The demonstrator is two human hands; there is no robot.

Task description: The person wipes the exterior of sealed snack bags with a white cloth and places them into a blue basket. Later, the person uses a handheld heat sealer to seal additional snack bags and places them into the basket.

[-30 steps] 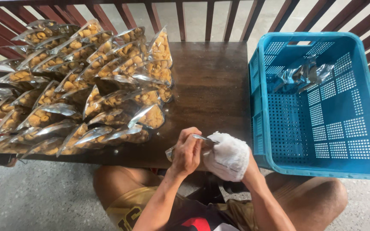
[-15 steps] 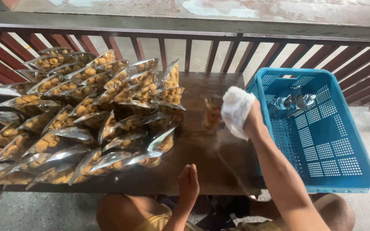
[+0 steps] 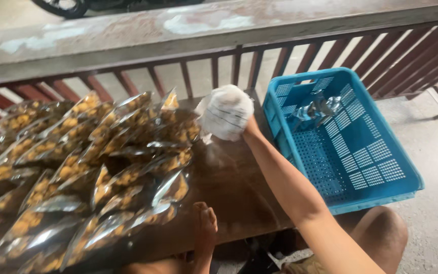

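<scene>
Packet: clear snack packet [image 3: 178,129], yellow pieces inside, standing at the far end of the rows on the table [image 3: 234,187].
Right hand [image 3: 226,112]: white-gloved, arm outstretched, fingers on the packet top; grip cannot be told.
Left hand [image 3: 205,228]: at the table's near edge, fingers released.

Clear snack bags [image 3: 92,167] of yellow pieces lie overlapped in rows on the dark table's [image 3: 234,187] left part — one more [image 3: 183,129], blurred, at the pile's far edge.

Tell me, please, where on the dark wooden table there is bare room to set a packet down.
The dark wooden table is bare between the rows of clear snack packets and the blue plastic crate, near the left hand. The table's left part is crowded with packets. The right hand, in a white glove, hovers over the far end of the bare strip.
</scene>
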